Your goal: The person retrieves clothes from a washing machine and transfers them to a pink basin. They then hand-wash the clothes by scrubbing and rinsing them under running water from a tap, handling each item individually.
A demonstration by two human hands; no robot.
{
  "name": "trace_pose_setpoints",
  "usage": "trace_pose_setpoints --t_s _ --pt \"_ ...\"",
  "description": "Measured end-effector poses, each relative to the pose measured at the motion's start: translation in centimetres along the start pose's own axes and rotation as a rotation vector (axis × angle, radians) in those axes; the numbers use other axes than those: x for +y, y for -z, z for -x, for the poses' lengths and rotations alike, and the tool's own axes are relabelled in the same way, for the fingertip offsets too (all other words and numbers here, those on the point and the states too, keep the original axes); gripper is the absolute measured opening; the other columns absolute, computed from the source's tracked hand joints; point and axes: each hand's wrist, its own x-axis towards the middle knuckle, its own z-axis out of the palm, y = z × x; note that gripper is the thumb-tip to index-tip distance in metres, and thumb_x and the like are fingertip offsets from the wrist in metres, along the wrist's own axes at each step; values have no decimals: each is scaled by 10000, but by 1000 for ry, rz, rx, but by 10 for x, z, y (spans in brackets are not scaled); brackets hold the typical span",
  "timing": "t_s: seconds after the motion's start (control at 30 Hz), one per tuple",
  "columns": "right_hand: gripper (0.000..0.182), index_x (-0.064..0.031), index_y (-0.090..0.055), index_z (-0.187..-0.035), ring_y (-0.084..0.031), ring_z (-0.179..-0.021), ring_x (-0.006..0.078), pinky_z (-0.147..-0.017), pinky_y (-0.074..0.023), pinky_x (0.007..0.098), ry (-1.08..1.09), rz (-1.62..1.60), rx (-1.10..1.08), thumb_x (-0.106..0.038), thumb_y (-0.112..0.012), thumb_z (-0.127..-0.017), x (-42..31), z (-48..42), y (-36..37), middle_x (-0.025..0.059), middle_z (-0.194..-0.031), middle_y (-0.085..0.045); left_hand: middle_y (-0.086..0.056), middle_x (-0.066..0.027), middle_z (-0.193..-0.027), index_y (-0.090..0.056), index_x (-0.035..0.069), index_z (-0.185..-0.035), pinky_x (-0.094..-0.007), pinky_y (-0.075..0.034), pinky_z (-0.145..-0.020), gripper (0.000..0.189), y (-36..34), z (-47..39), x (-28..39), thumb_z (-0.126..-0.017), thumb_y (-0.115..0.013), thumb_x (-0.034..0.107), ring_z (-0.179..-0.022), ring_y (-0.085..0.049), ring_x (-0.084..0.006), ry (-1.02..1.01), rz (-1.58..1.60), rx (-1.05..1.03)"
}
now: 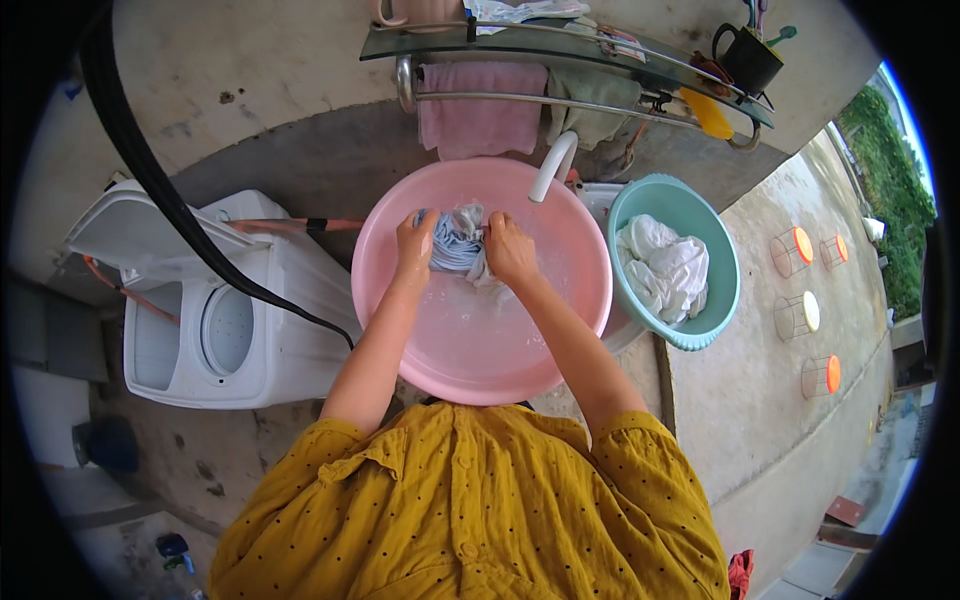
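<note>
A large pink plastic basin (pixel 480 375) with water in it stands before me. Over the water, both my hands grip a wet, bunched light-blue and white cloth (pixel 456 244). My left hand (pixel 416 244) holds its blue folds at the left end. On the whitish part at the right, my right hand (pixel 510 247) has its fingers closed. A white faucet spout (pixel 551 169) reaches over the basin's back right rim. To the right, a teal plastic basin (pixel 722 300) holds crumpled white laundry (pixel 664 266).
At the left stands a twin-tub washing machine (pixel 281 360), its lid raised. A dark hose or strap (pixel 180 210) crosses above it. Behind the basin, a pink towel (pixel 484 105) hangs beneath a glass shelf (pixel 540 45). Several wire stools (pixel 802 244) stand at the right.
</note>
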Motion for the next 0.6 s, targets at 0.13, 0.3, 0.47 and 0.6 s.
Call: trace_pose_setpoints --t_s 0.13,0.3,0.47,0.6 --pt "350 -61 -557 -1112 -488 -1099 372 -855 -430 487 -238 124 -276 -272 -584 -834 28 20 2 153 -1228 -476 -508 -137 -1178 -574 131 -1179 -397 -417 -891 472 4 16 24 -749 -696 279 -1051 -506 -293 -423 -1060 14" --pt "583 -224 -418 -1367 -326 -1308 390 -968 -362 571 -281 98 -693 -406 -586 -839 -2 64 -4 168 -1462 -264 -9 -126 -1539 -350 241 -1411 -657 -124 -1034 842 -15 52 20 -681 -744 385 -1388 -50 -414 -172 -1720 -462" --pt "513 -158 -476 -1290 -432 -1178 331 -925 -391 485 -289 173 -1048 -350 -592 -829 45 66 -44 150 -1334 -397 -7 -130 -1540 -303 193 -1436 -622 -104 -1064 902 -11 34 -21 -689 -717 484 -1392 -14 -424 7 -1822 -557" --pt "425 -84 -526 -1174 -517 -967 299 -804 -431 422 -435 24 -831 -267 -602 -798 36 56 -62 153 -1128 -505 -151 -172 -1510 -302 107 -1428 -520 -191 -1087 922 -2 2 -72 -731 -614 624 -1381 -130 -394 258 -1393 -356"
